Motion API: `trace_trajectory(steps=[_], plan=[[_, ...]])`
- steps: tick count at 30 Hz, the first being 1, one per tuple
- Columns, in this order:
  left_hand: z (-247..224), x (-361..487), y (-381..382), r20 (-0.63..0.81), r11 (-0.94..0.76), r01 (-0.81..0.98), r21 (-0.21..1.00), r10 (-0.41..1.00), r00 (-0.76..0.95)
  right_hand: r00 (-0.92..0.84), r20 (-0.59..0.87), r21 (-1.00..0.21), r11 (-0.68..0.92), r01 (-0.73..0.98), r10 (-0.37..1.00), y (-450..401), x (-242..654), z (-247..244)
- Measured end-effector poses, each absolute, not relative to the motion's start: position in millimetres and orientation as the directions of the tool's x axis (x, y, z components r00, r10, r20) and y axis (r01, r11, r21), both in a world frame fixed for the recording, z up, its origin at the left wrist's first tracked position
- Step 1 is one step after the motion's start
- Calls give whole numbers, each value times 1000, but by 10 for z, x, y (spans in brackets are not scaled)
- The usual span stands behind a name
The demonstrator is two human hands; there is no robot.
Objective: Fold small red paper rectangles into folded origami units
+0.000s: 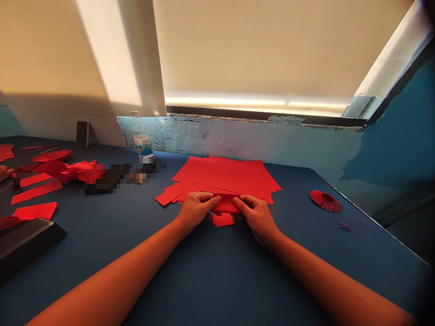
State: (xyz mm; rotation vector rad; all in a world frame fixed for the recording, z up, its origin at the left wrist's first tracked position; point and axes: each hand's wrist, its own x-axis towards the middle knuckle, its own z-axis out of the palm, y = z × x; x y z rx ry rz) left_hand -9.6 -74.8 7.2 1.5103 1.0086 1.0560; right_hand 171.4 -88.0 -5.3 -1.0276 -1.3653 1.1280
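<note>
Between my two hands is a small rectangular piece of red paper (226, 203), held up over the table. My left hand (197, 209) pinches its left end, thumb on the near face. At the other end, my right hand (257, 216) grips it the same way, fingers hidden behind. Just beyond lies a stack of large red sheets (227, 173), with narrower red strips (170, 194) fanned out at its near left edge. A small red paper piece (223, 220) rests on the table below the held one.
A fringed red paper ring (325, 201) lies at the right near the table (210, 280) edge. Toward the back left stand a plastic bottle (142, 138) and a dark upright box (82, 134). Red paper pieces (37, 191), a black object (30, 244) and another person's hand (5, 172) are at left.
</note>
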Motion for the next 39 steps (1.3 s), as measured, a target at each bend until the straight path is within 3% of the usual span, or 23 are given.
trace_trajectory(steps=[21,39], plan=[[80,-89,-750,123,-149,84,985,959,257,-92,240,-970,242,1,966,-853,1723,-91],[59,-83,-739,100,-123,69,990,957,273,-4,158,-980,156,-124,987,-812,1733,-125]])
